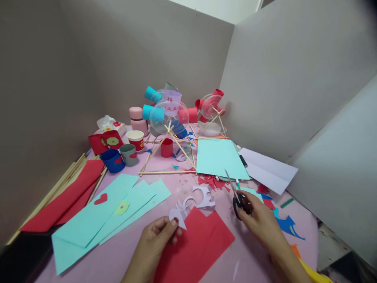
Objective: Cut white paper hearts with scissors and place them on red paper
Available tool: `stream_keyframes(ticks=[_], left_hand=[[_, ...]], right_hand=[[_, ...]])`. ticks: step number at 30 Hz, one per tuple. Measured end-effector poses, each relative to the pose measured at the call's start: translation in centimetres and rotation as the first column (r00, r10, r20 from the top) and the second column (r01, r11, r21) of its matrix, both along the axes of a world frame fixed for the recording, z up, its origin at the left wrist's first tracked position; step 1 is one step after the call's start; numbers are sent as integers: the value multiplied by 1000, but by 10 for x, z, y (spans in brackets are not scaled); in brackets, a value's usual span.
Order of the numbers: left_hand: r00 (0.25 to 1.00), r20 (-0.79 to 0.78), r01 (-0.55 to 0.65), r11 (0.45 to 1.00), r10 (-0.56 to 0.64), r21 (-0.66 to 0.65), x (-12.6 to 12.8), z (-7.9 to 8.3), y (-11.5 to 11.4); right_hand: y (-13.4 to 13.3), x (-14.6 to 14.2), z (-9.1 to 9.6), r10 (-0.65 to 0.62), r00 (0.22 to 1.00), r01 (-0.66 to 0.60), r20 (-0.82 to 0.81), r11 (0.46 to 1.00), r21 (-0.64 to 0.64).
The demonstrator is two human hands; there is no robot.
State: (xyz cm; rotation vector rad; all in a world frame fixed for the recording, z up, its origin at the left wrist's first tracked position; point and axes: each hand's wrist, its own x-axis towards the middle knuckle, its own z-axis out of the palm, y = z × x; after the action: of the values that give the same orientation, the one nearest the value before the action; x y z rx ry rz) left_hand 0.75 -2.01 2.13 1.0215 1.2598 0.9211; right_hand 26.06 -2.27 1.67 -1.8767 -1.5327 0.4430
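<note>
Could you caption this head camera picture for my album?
At a pink table, the left hand holds a pale paper cutout, the right hand scissors; stick-framed wheels stand behind.

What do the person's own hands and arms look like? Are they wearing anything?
The left hand and right hand are both bare, with no gloves. The left thumbnail looks dark red, like nail polish. The forearms that show are uncovered. Beside the right arm is a bit of bright yellow, maybe a sleeve, but I can't be sure.
</note>
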Motion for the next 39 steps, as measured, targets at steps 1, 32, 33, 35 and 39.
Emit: stream_keyframes(ticks=[1, 32, 33, 35, 39], left_hand=[[1000, 5, 12, 1000, -12, 2, 0, -1, 0], [741, -579, 491, 313, 341, 813, -11, -7, -9], [734, -580, 510, 278, 353, 814, -11, -8, -7], [759, -570, 498, 284, 315, 820, -12, -9, -5], [895, -438, 221, 771, 83, 597, -8, -2, -4]], right_hand=[[-1, -4, 2, 8, 977, 0, -211, 999, 40], [-8, -97, -7, 77, 357, -397, -931, 914, -77], [-9, -97, -6, 87, 355, -409, -931, 910, -71], [-9, -97, -5, 106, 342, -409, -934, 911, -46], [-9, -93, -6, 128, 353, -306, -927, 952, 15]])
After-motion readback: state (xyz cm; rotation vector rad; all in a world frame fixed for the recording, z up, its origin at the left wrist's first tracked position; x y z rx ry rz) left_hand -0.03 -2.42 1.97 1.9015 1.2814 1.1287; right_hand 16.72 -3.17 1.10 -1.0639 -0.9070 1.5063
